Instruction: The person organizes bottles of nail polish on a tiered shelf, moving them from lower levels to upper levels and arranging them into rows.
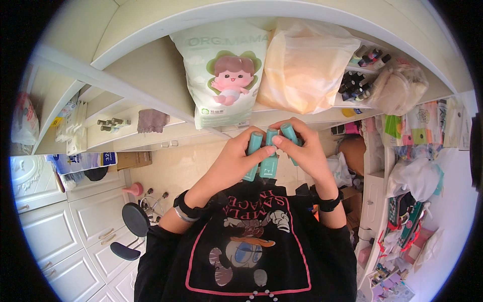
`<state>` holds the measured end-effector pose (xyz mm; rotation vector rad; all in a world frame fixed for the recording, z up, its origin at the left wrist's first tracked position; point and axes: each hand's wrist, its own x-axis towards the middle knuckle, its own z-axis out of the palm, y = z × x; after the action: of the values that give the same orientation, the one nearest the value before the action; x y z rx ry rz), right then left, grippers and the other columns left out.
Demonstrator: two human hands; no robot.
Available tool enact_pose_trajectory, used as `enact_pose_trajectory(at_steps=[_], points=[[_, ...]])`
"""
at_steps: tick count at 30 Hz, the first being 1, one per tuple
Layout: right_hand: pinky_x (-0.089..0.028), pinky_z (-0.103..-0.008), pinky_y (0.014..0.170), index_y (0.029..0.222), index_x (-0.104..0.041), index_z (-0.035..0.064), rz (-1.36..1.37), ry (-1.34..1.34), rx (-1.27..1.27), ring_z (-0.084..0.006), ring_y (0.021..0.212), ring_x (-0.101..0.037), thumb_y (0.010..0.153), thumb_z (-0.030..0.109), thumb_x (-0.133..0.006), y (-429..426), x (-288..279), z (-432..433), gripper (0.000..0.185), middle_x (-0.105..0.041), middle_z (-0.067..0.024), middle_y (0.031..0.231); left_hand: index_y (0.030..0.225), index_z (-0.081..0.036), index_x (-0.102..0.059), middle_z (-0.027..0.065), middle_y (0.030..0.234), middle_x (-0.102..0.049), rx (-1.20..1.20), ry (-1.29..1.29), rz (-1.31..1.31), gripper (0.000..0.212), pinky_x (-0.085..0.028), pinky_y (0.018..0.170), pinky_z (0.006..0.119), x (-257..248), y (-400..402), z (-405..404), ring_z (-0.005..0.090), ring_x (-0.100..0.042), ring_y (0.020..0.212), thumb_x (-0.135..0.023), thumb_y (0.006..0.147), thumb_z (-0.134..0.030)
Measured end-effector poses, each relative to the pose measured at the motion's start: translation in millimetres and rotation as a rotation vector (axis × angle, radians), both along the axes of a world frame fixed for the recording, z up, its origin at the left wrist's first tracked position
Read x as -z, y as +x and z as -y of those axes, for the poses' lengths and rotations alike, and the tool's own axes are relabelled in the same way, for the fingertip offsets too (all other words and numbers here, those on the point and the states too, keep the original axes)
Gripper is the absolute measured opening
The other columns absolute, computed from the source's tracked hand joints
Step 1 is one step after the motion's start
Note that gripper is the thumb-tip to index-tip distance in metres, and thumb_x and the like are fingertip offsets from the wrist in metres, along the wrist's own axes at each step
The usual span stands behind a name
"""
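Several teal nail polish bottles are held together in front of the chest. My left hand (241, 151) grips the left teal bottle (254, 151), and its thumb reaches the middle teal bottle (268, 162). Around the right teal bottle (288, 134) my right hand (303, 147) is closed, its thumb at the middle bottle's cap. Part of another teal piece shows behind the right fingers. Just beyond the hands, a pale green printed bag (226, 83) stands on a shelf beside a cream plastic bag (303, 71).
Dark small bottles (353, 85) and a clear plastic bag (402, 87) share the shelf at right. A folded grey cloth (151, 120) lies at left. Below are a black stool (136, 219) and white cabinets (56, 226); crowded shelves (371, 196) line the right.
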<state>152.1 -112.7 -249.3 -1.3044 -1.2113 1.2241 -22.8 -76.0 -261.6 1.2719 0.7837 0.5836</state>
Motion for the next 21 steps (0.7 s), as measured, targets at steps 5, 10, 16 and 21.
enact_pose_trajectory(at_steps=[5, 10, 16, 21], points=[[-0.044, -0.0218, 0.054, 0.087, -0.059, -0.002, -0.043, -0.07, -0.063, -0.0061, 0.06, -0.052, 0.08, 0.013, -0.066, 0, 1, -7, 0.019, -0.054, -0.0019, 0.064, 0.101, -0.001, -0.047, 0.0087, 0.094, -0.06, 0.137, -0.005, -0.061, 0.017, -0.048, 0.074, 0.026, -7, -4, -5, 0.0136, -0.062, 0.086, -0.053, 0.09, -0.012], [-0.042, -0.0215, 0.052, 0.083, -0.057, -0.002, -0.146, -0.11, -0.024, -0.0058, 0.059, -0.051, 0.081, 0.014, -0.065, -3, 3, -9, 0.018, -0.055, -0.001, 0.065, 0.098, -0.001, -0.05, 0.0068, 0.09, -0.06, 0.052, -0.065, 0.025, 0.025, -0.045, 0.073, 0.026, 1, -5, -5, 0.0117, -0.056, 0.082, -0.048, 0.093, -0.025], [-0.041, -0.021, 0.055, 0.09, -0.057, -0.0016, -0.251, -0.131, -0.04, -0.0061, 0.062, -0.051, 0.084, 0.016, -0.062, -1, 3, -9, 0.019, -0.056, -0.0005, 0.07, 0.098, -0.002, -0.049, 0.0095, 0.095, -0.058, 0.011, -0.186, 0.111, 0.044, -0.047, 0.075, 0.027, 8, -9, -7, 0.0152, -0.057, 0.087, -0.033, 0.096, -0.042], [-0.041, -0.0206, 0.051, 0.097, -0.057, -0.0012, -0.244, -0.128, 0.013, -0.0075, 0.06, -0.052, 0.085, 0.02, -0.059, -2, 1, -5, 0.024, -0.058, -0.0024, 0.074, 0.097, -0.003, -0.049, 0.0115, 0.096, -0.058, 0.019, -0.402, 0.256, 0.048, -0.049, 0.071, 0.031, 5, -11, -9, 0.018, -0.057, 0.089, -0.032, 0.095, -0.047]])
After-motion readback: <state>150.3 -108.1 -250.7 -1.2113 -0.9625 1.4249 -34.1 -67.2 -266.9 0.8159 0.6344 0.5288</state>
